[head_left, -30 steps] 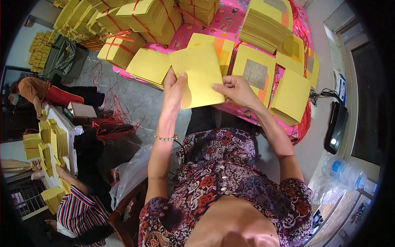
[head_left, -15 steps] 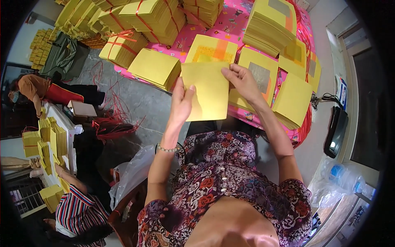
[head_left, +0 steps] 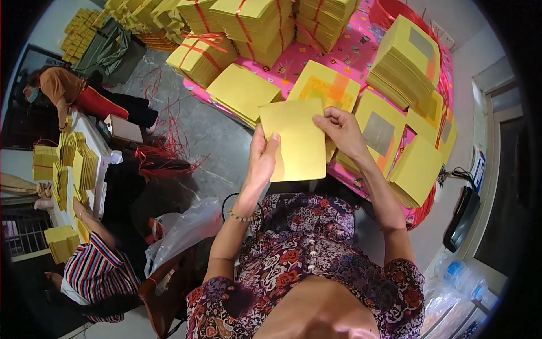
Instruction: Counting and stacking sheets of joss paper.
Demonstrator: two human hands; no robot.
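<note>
A rectangular yellow paper sheet (head_left: 294, 150), or a thin stack of them, is held up before my chest, over the near edge of the table. My left hand (head_left: 263, 158) grips its left edge, thumb lying across the front and fingers behind. At the upper right edge, my right hand (head_left: 341, 129) is closed in a pinch on the paper. Just beyond lies a yellow stack (head_left: 330, 85) with an orange-printed top sheet, partly covered by the held paper. To its left sits a plain yellow stack (head_left: 243, 90); to its right, one with a silver square (head_left: 378, 133).
The pink patterned table cover (head_left: 333, 53) carries tall yellow bundles (head_left: 251, 25) tied with red strips. More stacks (head_left: 415, 172) stand at the right. Two people work at a white table (head_left: 100, 147) on the left. A clear plastic bag (head_left: 183, 229) is beside my left arm.
My view has turned, so the table and stacks appear farther right and lower. The right hand grips slightly lower on the paper's edge. Both hands still hold the paper.
</note>
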